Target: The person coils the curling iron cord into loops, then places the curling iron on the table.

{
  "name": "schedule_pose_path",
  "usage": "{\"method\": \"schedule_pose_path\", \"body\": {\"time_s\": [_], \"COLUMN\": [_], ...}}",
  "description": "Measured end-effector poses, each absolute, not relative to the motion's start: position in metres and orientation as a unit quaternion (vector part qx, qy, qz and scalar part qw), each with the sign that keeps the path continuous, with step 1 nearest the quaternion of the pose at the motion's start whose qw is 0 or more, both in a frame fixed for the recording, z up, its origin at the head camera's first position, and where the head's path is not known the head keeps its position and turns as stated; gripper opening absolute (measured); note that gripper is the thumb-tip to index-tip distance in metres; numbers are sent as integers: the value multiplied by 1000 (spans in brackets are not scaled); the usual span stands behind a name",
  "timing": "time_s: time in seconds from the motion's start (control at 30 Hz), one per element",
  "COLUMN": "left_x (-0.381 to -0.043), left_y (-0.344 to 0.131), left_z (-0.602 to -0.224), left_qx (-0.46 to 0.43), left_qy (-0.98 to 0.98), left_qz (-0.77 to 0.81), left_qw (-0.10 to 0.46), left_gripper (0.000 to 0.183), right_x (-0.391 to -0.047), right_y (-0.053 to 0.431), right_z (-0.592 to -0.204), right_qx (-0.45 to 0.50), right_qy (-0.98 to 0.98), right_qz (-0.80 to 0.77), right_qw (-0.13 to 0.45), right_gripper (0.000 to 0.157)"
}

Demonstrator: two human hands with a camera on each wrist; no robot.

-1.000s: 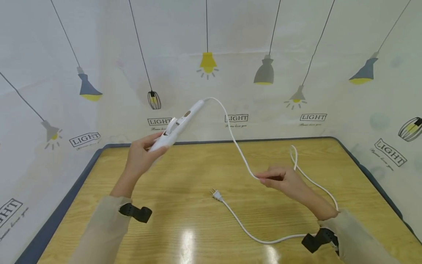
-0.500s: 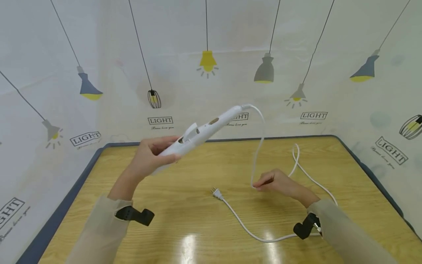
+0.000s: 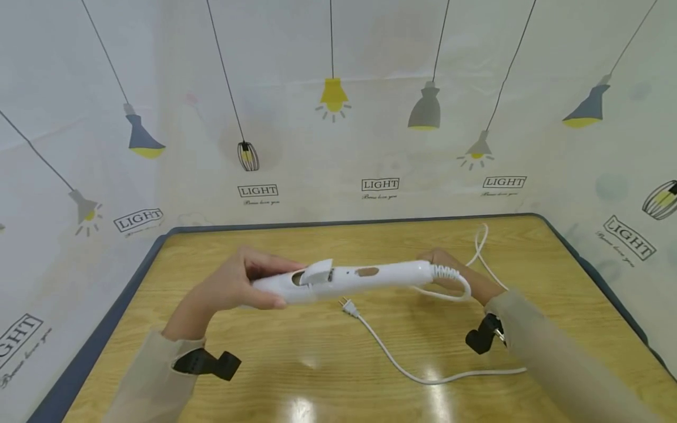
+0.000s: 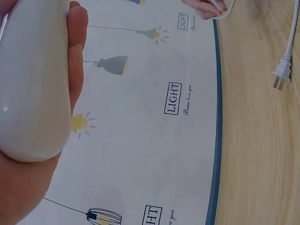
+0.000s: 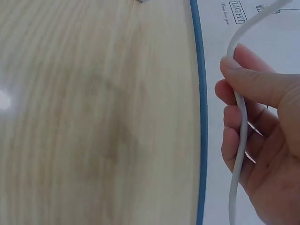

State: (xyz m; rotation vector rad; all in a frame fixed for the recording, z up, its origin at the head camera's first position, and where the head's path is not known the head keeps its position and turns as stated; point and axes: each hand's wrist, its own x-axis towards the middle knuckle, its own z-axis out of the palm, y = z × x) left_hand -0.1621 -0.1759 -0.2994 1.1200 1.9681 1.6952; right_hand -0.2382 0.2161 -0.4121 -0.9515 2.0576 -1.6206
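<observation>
My left hand [image 3: 227, 285] grips a white curling iron [image 3: 391, 275] by one end, thumb underneath. The iron lies nearly level above the table, with a raised lever [image 3: 317, 272] and an oval brown patch on its handle. In the left wrist view its smooth rounded body [image 4: 35, 93] sits in the palm. My right hand [image 5: 276, 108] pinches the white power cord [image 5: 237, 164] between thumb and fingers. In the head view the right hand [image 3: 440, 257] is partly hidden behind the handle's cord end. The two-prong plug [image 3: 349, 308] rests on the table.
The wooden table [image 3: 296, 358] has a dark blue edge strip. A loop of cord [image 3: 480, 242] lies at the back right. Behind stands a pale wall covering [image 3: 296, 129] printed with lamps. Each wrist carries a black camera strap [image 3: 207, 363].
The curling iron has been lowered and swung from tilted up to almost level, its cord end moving right and down. The right hand has shifted behind it, still pinching the cord.
</observation>
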Motion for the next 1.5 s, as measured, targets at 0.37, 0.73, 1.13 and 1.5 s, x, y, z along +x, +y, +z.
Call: {"method": "schedule_pose_path", "body": {"time_s": [0.37,0.73,1.13,1.5], "left_x": [-151,-147,-159,-179], "left_y": [-173,-156,-152,-151], "left_z": [-318,-337,-367,-374], "left_qx": [418,407,307,141], "left_qy": [671,713,830,912], "left_qz": [564,499,414,371], "left_qw": [238,277,213,103], "left_gripper": [43,41,39,41], "right_x": [-261,-272,-259,-212], "right_y": [209,192,178,167], "right_z": [-366,-323,-266,-229], "right_qx": [-251,-208,-210,-304], "right_qy": [917,928,905,859], "right_qz": [-305,-305,-324,-317], "right_qw": [47,-53,-177,-263], "right_gripper": [6,13,15,8]}}
